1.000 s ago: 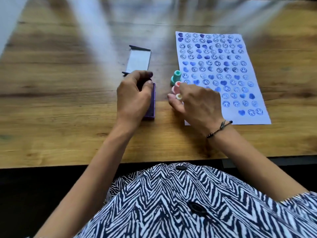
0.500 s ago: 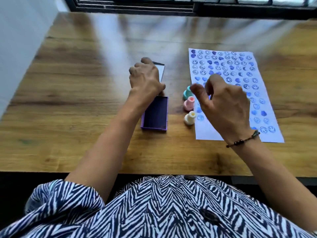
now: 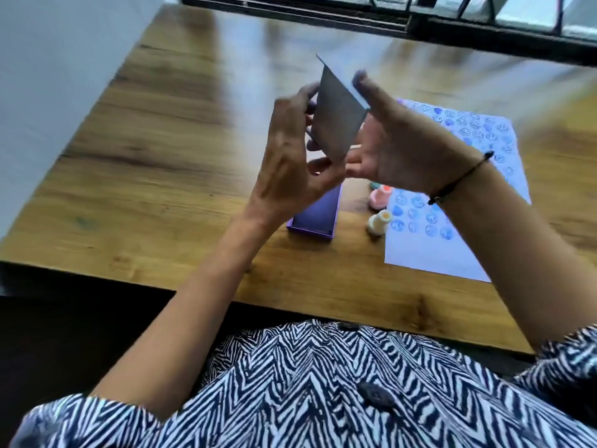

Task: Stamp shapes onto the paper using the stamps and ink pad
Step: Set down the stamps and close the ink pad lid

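Both hands hold the grey lid (image 3: 337, 119) of the ink pad up in the air, tilted on edge. My left hand (image 3: 292, 166) grips its left side and my right hand (image 3: 395, 147) its right side. Below them the open purple ink pad (image 3: 318, 218) lies on the table, partly hidden by my left hand. A pink stamp (image 3: 381, 197) and a cream stamp (image 3: 378, 223) stand upright right of the pad. A teal stamp (image 3: 373, 184) peeks out behind them. The white paper (image 3: 429, 253), full of blue smileys and hearts, lies to the right.
The wooden table (image 3: 161, 176) has its front edge close to my body. A white wall runs along the left side. A dark window frame (image 3: 420, 17) lines the far edge.
My left hand lifted the lid off the table behind the pad. My right hand left the stamps and joined it on the lid. The camera tilted and moved nearer.
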A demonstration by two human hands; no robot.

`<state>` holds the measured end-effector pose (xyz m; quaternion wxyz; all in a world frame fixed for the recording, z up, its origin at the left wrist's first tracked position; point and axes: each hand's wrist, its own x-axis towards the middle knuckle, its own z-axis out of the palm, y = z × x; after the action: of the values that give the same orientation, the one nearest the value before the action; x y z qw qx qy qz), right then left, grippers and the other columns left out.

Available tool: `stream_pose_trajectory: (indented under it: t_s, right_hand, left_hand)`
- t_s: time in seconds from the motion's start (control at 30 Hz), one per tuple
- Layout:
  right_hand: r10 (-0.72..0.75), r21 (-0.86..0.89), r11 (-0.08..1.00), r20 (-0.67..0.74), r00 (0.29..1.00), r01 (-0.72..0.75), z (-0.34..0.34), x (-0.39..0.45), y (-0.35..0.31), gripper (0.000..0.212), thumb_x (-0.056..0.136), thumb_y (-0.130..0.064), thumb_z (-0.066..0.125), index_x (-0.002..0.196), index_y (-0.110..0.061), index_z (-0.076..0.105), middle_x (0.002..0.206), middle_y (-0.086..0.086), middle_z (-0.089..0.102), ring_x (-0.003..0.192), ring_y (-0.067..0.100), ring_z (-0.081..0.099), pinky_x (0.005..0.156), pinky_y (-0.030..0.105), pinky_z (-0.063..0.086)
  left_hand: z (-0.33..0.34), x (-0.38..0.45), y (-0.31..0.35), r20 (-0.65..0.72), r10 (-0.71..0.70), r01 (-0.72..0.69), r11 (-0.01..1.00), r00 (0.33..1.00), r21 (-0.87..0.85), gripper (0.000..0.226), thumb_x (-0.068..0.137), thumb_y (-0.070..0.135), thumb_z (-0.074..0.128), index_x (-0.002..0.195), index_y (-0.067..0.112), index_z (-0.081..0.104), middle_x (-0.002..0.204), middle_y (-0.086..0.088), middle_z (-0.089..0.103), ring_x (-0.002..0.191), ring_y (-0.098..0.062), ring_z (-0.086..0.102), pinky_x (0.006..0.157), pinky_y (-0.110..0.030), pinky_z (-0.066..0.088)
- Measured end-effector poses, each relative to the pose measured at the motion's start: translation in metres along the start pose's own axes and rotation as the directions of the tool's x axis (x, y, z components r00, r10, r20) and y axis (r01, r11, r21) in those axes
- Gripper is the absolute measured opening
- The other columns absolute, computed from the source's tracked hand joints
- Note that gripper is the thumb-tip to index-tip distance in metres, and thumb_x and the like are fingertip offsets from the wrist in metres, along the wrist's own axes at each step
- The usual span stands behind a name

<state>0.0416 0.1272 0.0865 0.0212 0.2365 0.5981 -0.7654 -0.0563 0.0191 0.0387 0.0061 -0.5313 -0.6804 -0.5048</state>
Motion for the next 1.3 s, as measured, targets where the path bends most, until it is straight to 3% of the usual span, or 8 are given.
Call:
stream_pose_trajectory:
  t_s: [0.1,0.23,0.3,0.4,0.53,0.67,1.03,1.3]
  right_hand:
    - [0.024,-0.123,0.992,0.096,0.995,-0.012,0.001,-0.006,-0.007,0.091,0.056,-0.056,0.073,0.127,-0.006,0.046,0.132,0.031,0.046,0.11,0.037,0.053,0.104,0.049,0.038]
    - [-0.075,-0.33,0.94,0.036,0.997,0.082,0.014,-0.003,-0.014,0.034,0.073,-0.031,0.066,0.099,-0.016,0.051,0.099,0.013,0.059,0.092,0.025,0.055,0.09,0.042,0.045]
    - [-0.149,-0.628,0.771,-0.016,0.989,0.106,0.014,0.0,-0.007,0.054,0.068,-0.031,0.078,0.107,-0.014,0.044,0.102,0.012,0.055,0.096,0.026,0.053,0.088,0.04,0.043]
    - [-0.203,-0.947,0.315,-0.007,0.979,0.058,0.015,0.004,0.017,0.079,0.064,-0.035,0.078,0.124,-0.011,0.033,0.123,0.014,0.049,0.112,0.031,0.046,0.097,0.042,0.04]
    - [-0.204,-0.982,0.183,0.009,0.979,0.047,0.024,0.006,0.048,0.084,0.063,-0.039,0.076,0.129,-0.012,0.03,0.126,0.015,0.046,0.114,0.032,0.041,0.092,0.037,0.034]
    - [-0.184,-0.987,0.161,-0.024,0.983,0.006,0.023,0.008,0.057,0.085,0.061,-0.043,0.076,0.127,-0.012,0.032,0.128,0.016,0.046,0.115,0.034,0.039,0.095,0.04,0.036]
    - [-0.177,-0.991,0.122,-0.077,0.981,-0.055,0.027,0.006,0.06,0.085,0.059,-0.046,0.075,0.124,-0.011,0.034,0.125,0.016,0.046,0.113,0.033,0.039,0.091,0.039,0.037]
    - [-0.171,-0.991,0.107,-0.1,0.98,-0.082,0.041,0.015,0.058,0.082,0.06,-0.045,0.076,0.121,-0.01,0.034,0.121,0.017,0.048,0.111,0.034,0.042,0.091,0.04,0.039]
  left_hand:
    - [-0.001,-0.006,-0.001,-0.046,0.041,-0.036,0.995,0.998,0.094,0.061,0.072,0.014,0.062,0.117,-0.02,0.04,0.107,-0.036,0.05,0.102,-0.016,0.038,0.087,-0.003,0.036]
    - [-0.009,-0.017,-0.007,0.051,0.004,-0.017,0.967,0.999,0.253,0.064,0.075,0.011,0.062,0.125,-0.019,0.035,0.117,-0.035,0.049,0.112,-0.028,0.039,0.1,-0.035,0.037]
    - [-0.02,-0.027,-0.013,0.119,-0.077,0.038,0.954,0.99,0.298,0.067,0.08,0.015,0.061,0.133,-0.01,0.029,0.13,-0.03,0.042,0.124,-0.034,0.039,0.108,-0.039,0.032]
    - [-0.037,-0.048,-0.024,0.064,-0.281,0.257,0.934,0.958,0.249,0.06,0.083,0.004,0.055,0.137,0.0,0.03,0.131,-0.021,0.047,0.125,-0.031,0.044,0.107,-0.029,0.031]
    - [-0.045,-0.064,-0.02,0.05,-0.493,0.493,0.87,0.869,0.021,0.052,0.083,-0.004,0.045,0.133,0.008,0.041,0.11,-0.013,0.067,0.105,-0.021,0.062,0.096,-0.032,0.048]
    - [-0.036,-0.064,-0.013,0.12,-0.521,0.529,0.848,0.845,-0.046,0.051,0.082,-0.006,0.043,0.132,0.006,0.04,0.108,-0.015,0.069,0.105,-0.023,0.063,0.1,-0.038,0.047]
    - [-0.019,-0.059,-0.005,0.145,-0.527,0.519,0.85,0.837,0.095,0.052,0.085,0.0,0.047,0.135,0.009,0.039,0.118,-0.009,0.067,0.107,-0.017,0.061,0.091,-0.018,0.038]
    - [-0.013,-0.06,0.001,0.144,-0.57,0.566,0.821,0.809,0.069,0.055,0.081,-0.003,0.046,0.135,0.009,0.04,0.118,-0.009,0.067,0.112,-0.02,0.061,0.098,-0.025,0.042]
